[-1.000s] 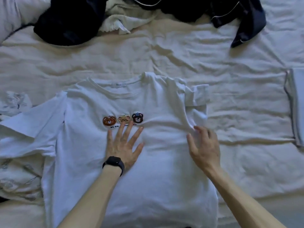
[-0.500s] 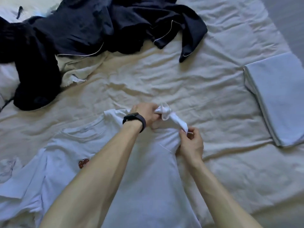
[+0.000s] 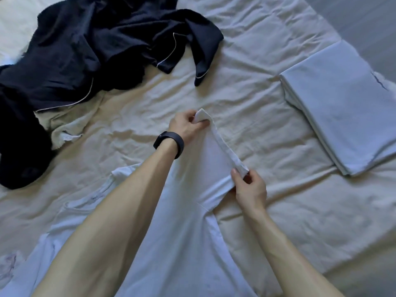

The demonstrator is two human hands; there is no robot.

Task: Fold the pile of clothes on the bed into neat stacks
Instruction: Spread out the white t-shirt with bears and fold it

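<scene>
The left hand [image 3: 186, 125], a black wristband [image 3: 169, 144] on its wrist, pinches one corner of a sleeve hem [image 3: 225, 151]; the right hand [image 3: 249, 189] pinches the other corner; the hem now runs as a straight band between them, where half a second ago it was bunched and the hands sat closer together. The white T-shirt [image 3: 182, 243] lies on the bed [image 3: 257, 103], its near edge cut off; the left forearm hides the chest patches seen earlier; the collar tag [image 3: 94, 198] is too small to read. Farther back a dark navy heap [image 3: 96, 43] overlaps a cream garment [image 3: 64, 125]; a folded pale stack [image 3: 342, 103] lies at right.
</scene>
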